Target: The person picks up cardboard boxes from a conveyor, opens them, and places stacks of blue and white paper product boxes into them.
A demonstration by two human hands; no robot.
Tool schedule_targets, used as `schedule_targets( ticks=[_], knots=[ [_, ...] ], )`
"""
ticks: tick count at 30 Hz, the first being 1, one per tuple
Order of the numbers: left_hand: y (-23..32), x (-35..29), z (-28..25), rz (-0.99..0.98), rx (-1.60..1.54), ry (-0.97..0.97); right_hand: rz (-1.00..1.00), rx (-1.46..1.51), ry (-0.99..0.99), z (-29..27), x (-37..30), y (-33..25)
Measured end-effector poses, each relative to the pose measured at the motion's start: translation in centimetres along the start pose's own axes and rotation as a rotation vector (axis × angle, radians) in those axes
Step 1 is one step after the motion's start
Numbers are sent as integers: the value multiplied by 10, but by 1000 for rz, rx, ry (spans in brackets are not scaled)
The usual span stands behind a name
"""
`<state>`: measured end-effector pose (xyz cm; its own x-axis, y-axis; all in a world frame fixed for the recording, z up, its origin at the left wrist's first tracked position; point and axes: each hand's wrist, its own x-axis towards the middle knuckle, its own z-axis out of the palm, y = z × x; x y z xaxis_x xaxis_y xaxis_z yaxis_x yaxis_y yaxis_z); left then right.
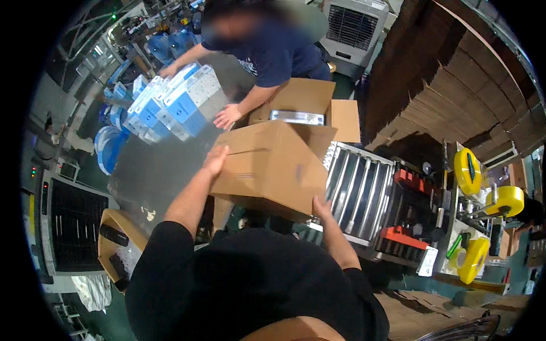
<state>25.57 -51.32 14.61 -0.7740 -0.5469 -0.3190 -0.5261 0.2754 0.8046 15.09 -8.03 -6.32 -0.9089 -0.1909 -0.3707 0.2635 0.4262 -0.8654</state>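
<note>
From my remote feed: brown carton (pixel 244 167) held tilted between both hands, near left end of roller conveyor (pixel 355 190). Left hand (pixel 214 160) gripping its left side; right hand (pixel 321 208) gripping lower right edge. Just beyond, open carton (pixel 331 91). I note co-worker's hand (pixel 228 116), fingers spread, near blue-and-white boxes (pixel 182 105) standing on grey table (pixel 151 176). Yellow tape rolls (pixel 467 171) far right.
</note>
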Motion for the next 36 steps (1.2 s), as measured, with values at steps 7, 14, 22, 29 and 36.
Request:
schedule_targets(
  ticks=[7,14,22,29,36],
  knots=[
    [-1,-29,10,-160,-554,-63,151,347,-192,-86,-41,18],
    [-48,-5,56,-176,-955,-327,-341,404,-100,-152,-114,-215],
    [-12,-1,-40,-87,-589,-347,-579,-839,449,32,-102,-287],
    [-82,42,-65,7,451,-105,-527,-532,253,35,-91,-193],
    [-79,41,-55,-131,208,56,-1067,-906,-43,64,-118,-295]
  ],
)
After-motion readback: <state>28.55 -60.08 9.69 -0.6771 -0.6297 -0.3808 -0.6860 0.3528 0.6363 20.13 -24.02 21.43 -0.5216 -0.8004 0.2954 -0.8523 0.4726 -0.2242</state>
